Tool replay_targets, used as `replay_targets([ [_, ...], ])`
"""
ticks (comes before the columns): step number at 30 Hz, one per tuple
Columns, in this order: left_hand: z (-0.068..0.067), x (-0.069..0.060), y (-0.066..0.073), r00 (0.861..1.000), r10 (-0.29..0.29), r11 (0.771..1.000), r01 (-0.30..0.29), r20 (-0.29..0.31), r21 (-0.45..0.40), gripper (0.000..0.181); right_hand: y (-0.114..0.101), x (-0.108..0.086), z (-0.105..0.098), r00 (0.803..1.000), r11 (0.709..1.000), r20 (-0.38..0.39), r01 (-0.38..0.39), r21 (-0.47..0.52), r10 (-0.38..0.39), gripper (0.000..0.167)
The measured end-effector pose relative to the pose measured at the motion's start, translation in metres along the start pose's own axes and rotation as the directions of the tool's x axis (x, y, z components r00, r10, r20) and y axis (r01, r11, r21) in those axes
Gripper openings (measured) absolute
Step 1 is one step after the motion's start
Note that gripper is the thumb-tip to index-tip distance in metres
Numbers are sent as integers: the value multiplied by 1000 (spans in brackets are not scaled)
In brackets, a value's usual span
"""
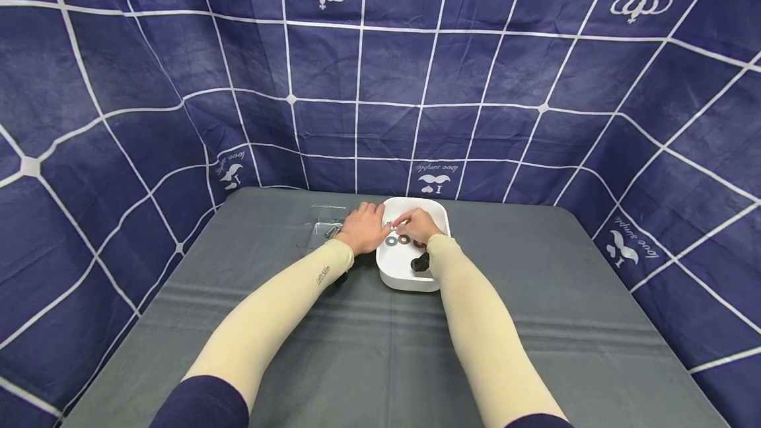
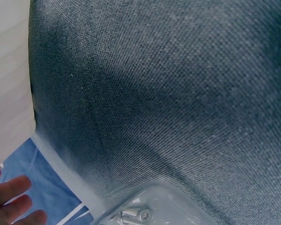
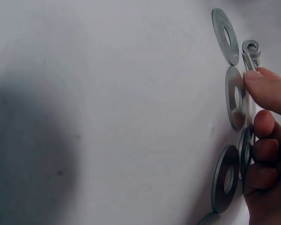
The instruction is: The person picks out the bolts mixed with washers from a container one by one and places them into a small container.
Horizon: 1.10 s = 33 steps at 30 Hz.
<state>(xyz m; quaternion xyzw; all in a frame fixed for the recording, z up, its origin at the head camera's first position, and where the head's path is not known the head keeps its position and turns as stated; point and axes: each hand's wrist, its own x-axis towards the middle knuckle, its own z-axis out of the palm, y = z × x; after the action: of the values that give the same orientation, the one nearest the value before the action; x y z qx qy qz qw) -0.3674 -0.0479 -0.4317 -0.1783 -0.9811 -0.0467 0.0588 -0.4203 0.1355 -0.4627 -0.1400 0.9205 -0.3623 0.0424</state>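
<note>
My right hand [image 1: 418, 225] is inside a white tray [image 1: 394, 271]. Between thumb and forefinger it pinches a metal screw [image 3: 249, 62], whose threaded end shows in the right wrist view. Right behind that lies a socket-head screw [image 3: 251, 48]. Several flat metal washers [image 3: 225, 36] lie in the tray beside the fingers. My left hand [image 1: 365, 228] is at the tray's left side with its fingers extended; in the left wrist view the fingers [image 2: 11, 197] are spread loosely, and no held thing shows.
Left of the tray stands a clear plastic box [image 2: 161, 194] with several metal screws [image 2: 136, 215] in it. A black object [image 1: 420, 263] shows by my right wrist. Grey cloth [image 1: 357, 362] covers the table, and a blue checked curtain [image 1: 392, 71] hangs around it.
</note>
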Motion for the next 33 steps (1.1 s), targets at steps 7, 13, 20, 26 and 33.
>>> replay_targets([
  [7,6,-1,1,999,-16,1000,14,41,27,61,3,-3,7,999,1000,23,-22,-10,22,8],
  [13,1,0,3,999,-14,999,12,37,47,61,-1,-4,2,998,999,57,-37,-36,39,5],
  [20,-4,3,3,1000,-4,998,2,30,68,62,-10,-5,-6,998,997,42,-36,-63,39,7],
  [26,-5,3,0,999,-6,998,3,51,65,62,-14,-5,-6,998,998,40,-38,-53,40,9],
  [33,-5,1,-2,999,7,997,-9,36,72,62,-18,-9,-11,999,999,5,-35,6,35,7],
])
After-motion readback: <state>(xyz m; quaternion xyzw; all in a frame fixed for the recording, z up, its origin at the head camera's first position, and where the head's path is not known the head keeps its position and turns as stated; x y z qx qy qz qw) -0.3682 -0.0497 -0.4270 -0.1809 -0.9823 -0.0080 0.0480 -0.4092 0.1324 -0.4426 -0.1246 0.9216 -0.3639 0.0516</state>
